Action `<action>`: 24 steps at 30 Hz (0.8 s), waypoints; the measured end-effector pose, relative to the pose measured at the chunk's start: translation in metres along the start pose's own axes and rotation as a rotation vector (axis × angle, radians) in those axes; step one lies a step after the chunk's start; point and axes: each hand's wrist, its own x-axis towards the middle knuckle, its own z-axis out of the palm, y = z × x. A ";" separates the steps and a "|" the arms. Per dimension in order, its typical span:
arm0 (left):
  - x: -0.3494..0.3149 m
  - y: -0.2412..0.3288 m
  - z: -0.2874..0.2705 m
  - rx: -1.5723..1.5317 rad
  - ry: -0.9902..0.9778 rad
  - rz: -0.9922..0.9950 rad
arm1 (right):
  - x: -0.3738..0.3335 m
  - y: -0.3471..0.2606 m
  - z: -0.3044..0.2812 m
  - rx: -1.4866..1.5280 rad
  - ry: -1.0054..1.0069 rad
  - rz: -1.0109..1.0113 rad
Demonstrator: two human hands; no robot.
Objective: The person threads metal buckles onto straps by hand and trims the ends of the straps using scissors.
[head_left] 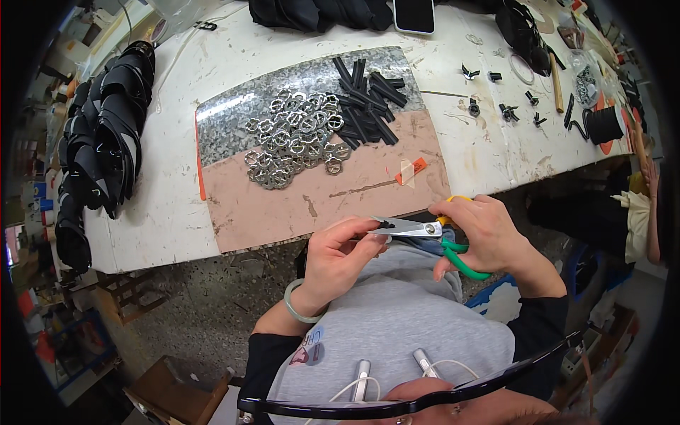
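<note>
In my right hand (489, 230) is a pair of scissors (423, 229) with one yellow and one green handle; the blades are parted a little. My left hand (340, 251) is closed in a pinch on a small dark piece (387, 224), right at the blade tips. How far that piece reaches between the fingers is hidden. Both hands are in front of the table edge, above my lap. Just beyond them, a heap of silver metal rings (290, 138) with cut-out middles sits on a brown and metallic board (283, 212). Several short black strips (368, 106) lie against the heap.
Small black pieces (508, 112) are scattered at the right of the white table (453, 64). Past them are a wooden-handled tool (557, 85) and a black spool (603, 126). Stacked black curved parts (113, 134) line the left side. A phone (414, 15) lies at the far edge.
</note>
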 end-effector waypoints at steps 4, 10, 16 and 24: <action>0.000 -0.001 0.000 0.005 0.000 0.014 | 0.000 0.000 -0.001 0.017 -0.032 0.006; 0.000 0.001 0.002 -0.015 0.012 -0.014 | -0.001 0.000 -0.001 0.021 -0.065 0.006; 0.001 0.005 0.001 0.023 -0.001 -0.064 | -0.003 0.002 -0.002 0.026 -0.124 0.001; 0.000 0.003 0.001 0.010 0.001 -0.031 | -0.007 0.005 0.002 -0.022 -0.084 -0.038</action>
